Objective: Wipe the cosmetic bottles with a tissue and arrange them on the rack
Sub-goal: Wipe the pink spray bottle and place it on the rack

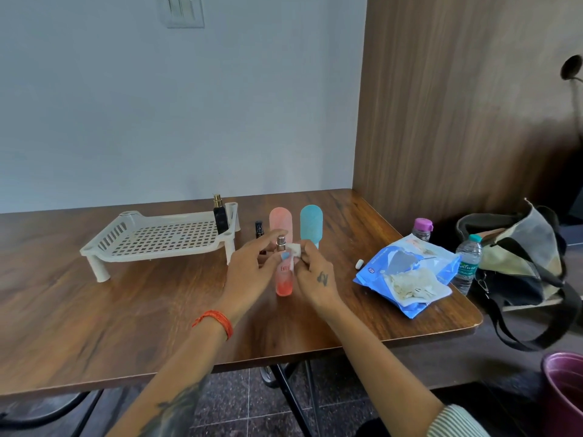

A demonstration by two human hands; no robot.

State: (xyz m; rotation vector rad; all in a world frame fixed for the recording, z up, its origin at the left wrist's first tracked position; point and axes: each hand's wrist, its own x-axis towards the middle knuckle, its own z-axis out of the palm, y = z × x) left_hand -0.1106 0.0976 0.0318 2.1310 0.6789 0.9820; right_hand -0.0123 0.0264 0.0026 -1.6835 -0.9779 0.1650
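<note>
My left hand [252,266] grips a pink-orange spray bottle [284,283] that stands upright on the wooden table [126,310], its cap off and metal nozzle showing. My right hand [315,272] pinches a small white tissue [295,248] against the bottle's neck. Behind them stand a pink bottle [280,220], a teal bottle [311,223] and a small dark bottle [259,229]. A cream rack [157,238] sits to the left. A black bottle with a gold top [220,216] stands on the rack's right rear corner.
A blue tissue pack [407,272] with loose tissue lies at the right, a small white cap [359,264] beside it. Two water bottles [468,263] and a bag [520,263] stand past the table's right edge. A maroon bin [564,395] is on the floor.
</note>
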